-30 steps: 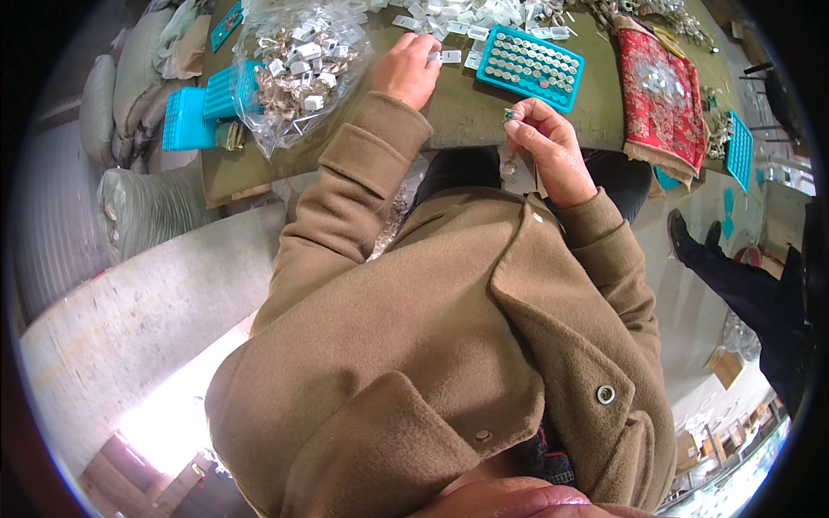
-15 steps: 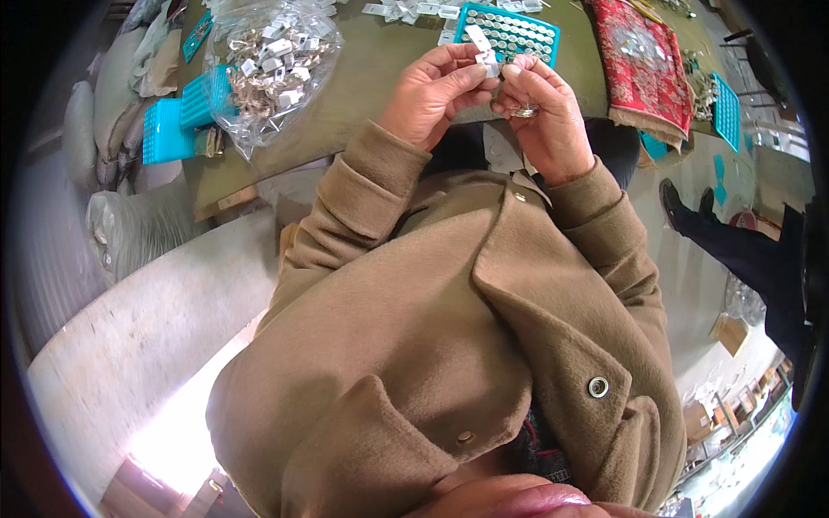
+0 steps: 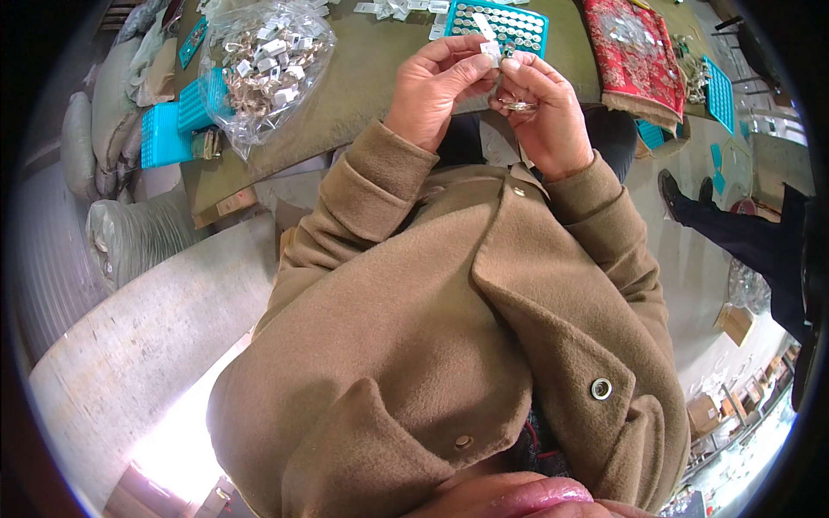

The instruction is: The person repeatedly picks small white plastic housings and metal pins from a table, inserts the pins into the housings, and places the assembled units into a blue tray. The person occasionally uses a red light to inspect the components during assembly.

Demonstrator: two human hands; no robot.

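Both my hands meet above the near edge of the green table [image 3: 367, 91]. Between thumb and fingers, my left hand [image 3: 432, 95] pinches a small white plastic tag [image 3: 485, 28], which sticks up past the fingertips. My right hand [image 3: 548, 108] is closed beside it, its thumb and forefinger on a tiny metal piece [image 3: 509, 52] against the tag. Thin shiny metal pieces [image 3: 520, 106] also show in its curled fingers; their exact kind is unclear. Just beyond, a blue tray [image 3: 546, 41] holds rows of round silvery parts.
To the left lies a clear plastic bag [image 3: 272, 73] of white tags and metal pieces, near stacked blue trays [image 3: 164, 142]. More white tags [image 3: 397, 9] lie at the back. A red patterned cloth [image 3: 617, 73] covers the right side. Another person's dark-trousered leg [image 3: 743, 233] is at far right.
The white tag and the small metal piece have shifted slightly in my fingertips. The thin metal pieces in my right hand show more. The whole view has shifted a little.
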